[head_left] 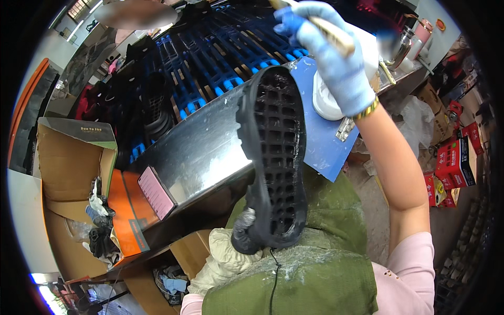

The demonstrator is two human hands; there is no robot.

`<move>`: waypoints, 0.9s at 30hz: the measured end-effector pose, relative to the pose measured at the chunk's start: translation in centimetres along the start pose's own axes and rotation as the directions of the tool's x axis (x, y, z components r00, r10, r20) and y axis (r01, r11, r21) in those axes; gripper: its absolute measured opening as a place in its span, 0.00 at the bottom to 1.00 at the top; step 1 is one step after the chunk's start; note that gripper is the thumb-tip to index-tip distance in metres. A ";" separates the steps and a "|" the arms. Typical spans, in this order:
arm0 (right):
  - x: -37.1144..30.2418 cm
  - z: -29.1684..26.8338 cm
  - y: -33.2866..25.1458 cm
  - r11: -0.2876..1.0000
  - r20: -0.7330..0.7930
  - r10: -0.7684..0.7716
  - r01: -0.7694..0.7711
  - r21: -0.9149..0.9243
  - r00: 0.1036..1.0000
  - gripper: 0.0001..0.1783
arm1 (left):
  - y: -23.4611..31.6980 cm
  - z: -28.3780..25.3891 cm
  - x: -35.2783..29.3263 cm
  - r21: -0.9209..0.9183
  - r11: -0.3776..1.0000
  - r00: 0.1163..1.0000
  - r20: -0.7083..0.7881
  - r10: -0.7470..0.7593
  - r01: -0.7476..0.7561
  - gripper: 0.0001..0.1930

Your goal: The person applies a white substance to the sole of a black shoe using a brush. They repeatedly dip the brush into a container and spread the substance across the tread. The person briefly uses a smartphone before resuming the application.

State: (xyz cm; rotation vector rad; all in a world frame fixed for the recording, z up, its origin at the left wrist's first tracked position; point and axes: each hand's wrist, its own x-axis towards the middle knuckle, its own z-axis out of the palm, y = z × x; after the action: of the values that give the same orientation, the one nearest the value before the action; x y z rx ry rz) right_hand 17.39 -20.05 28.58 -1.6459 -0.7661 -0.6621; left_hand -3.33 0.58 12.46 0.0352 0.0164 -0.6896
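Note:
A black shoe sole (281, 157) stands tilted up in front of me, its open grid of square cells facing the camera. The upper cells look wet and shiny. My left hand (244, 232), in a dark, grey-smeared glove, grips the sole's lower left edge. Raised at the upper right, my right hand (336, 63) wears a light blue glove with blue fingertips. Its fingers are wrapped round a brush with a pale wooden handle (336, 38); the bristle end does not show. Below that hand, a white round tub (324, 100) sits on a blue sheet (328, 147).
Blue-and-black conveyor slats (210, 50) run behind the metal bench edge (202, 163). A pink-screened phone (156, 193) leans by an open cardboard box (71, 173) holding gloves and scraps. Another black sole (156, 105) lies at left. Red boxes (454, 163) stand at right. Another person is across the bench.

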 end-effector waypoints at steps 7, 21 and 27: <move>-4.9 0.1 0.4 0.666 0.298 -0.294 0.418 -0.618 0.908 0.20 | 0.4 0.8 -0.4 -0.399 0.916 0.998 -0.010 -0.056 0.047 0.46; -14.2 6.1 -10.4 0.945 0.296 -0.208 0.270 -0.186 0.932 0.14 | 1.2 -1.2 -0.7 -0.381 0.923 0.995 -0.099 0.011 -0.048 0.31; -14.6 -1.6 -6.4 0.984 -0.291 0.136 -0.164 -0.072 0.947 0.24 | 1.0 -1.8 -1.2 -0.913 0.393 0.973 -0.180 -0.148 -0.109 0.26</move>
State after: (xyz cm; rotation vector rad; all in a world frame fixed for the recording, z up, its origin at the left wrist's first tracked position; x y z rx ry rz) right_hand 3.25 -22.67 21.62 -1.6303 -0.4017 -0.8148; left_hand -3.61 2.22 10.76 -1.0037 0.6537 -0.6129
